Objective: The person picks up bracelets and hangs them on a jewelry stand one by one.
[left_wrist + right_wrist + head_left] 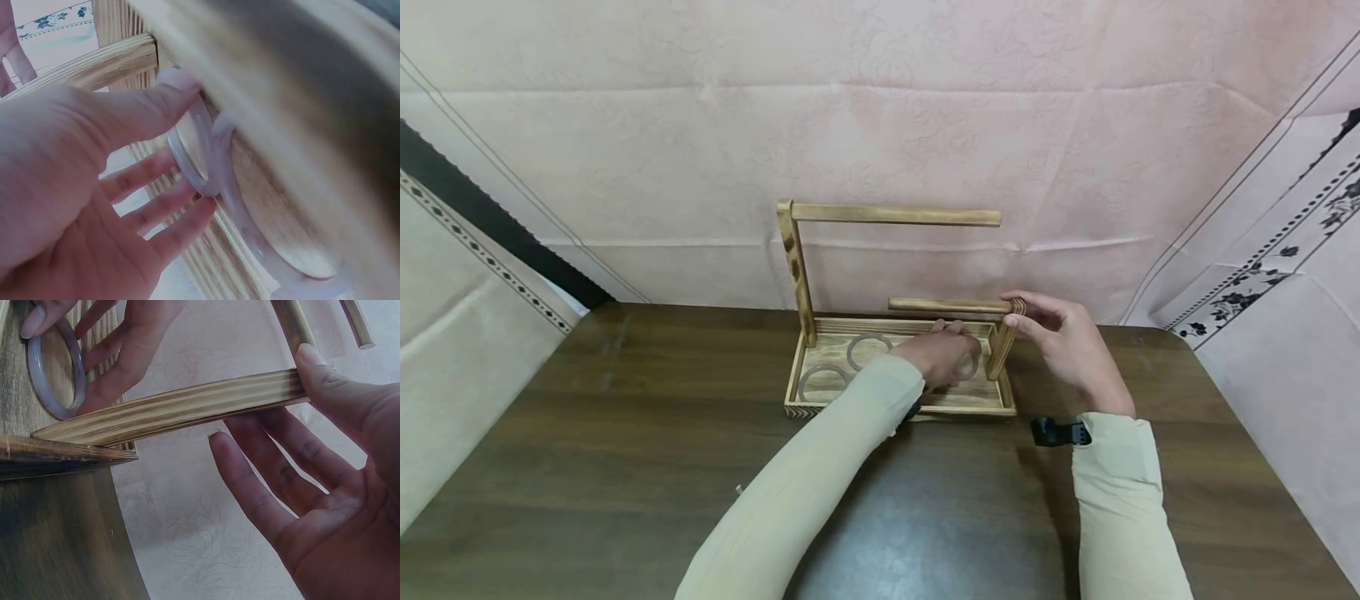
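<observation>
Three pale rings show at the centre of the head view, all within a shallow wooden tray (968, 412). Two, a near ring (823, 367) and a far ring (868, 337), lie toward its left end; the third, the held ring (40, 384), is at the right end. I see the left hand (936, 354) pinching that held ring between thumb and fingers; whether it is clear of the tray floor, I cannot tell. At right of centre, the right hand (1060, 337) grips the top of the short post (1002, 354), where the short bar (951, 305) joins it. I judge the main hazard to be slippage: the ring looks smooth and rounded, and a loose pinch could drop it. In the left wrist view another ring sits close against it, so a careless pull could knock the two together. Uneven force from the right hand might tilt the post. I can read no brand, label or writing; the dark strap (1060, 432) bears no legible mark.
</observation>
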Tool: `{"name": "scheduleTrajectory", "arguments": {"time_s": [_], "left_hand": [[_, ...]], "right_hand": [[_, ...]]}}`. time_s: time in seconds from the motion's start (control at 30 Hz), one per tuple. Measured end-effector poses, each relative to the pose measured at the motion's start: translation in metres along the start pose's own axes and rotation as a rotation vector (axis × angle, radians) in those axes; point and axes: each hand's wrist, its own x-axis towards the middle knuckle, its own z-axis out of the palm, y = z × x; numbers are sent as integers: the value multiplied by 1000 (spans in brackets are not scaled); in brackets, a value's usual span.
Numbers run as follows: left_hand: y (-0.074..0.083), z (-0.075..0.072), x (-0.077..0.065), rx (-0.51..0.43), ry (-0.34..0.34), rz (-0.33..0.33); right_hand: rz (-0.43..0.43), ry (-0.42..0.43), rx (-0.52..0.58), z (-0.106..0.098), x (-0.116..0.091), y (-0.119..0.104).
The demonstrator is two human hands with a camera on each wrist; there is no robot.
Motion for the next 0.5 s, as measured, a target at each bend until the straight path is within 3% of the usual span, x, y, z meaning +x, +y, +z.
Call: {"name": "scheduleTrajectory", "arguments": {"time_s": [0.5], "left_hand": [[2, -6, 5, -3, -40, 2]], "right_hand": [[8, -7, 23, 0, 0, -1]]}}
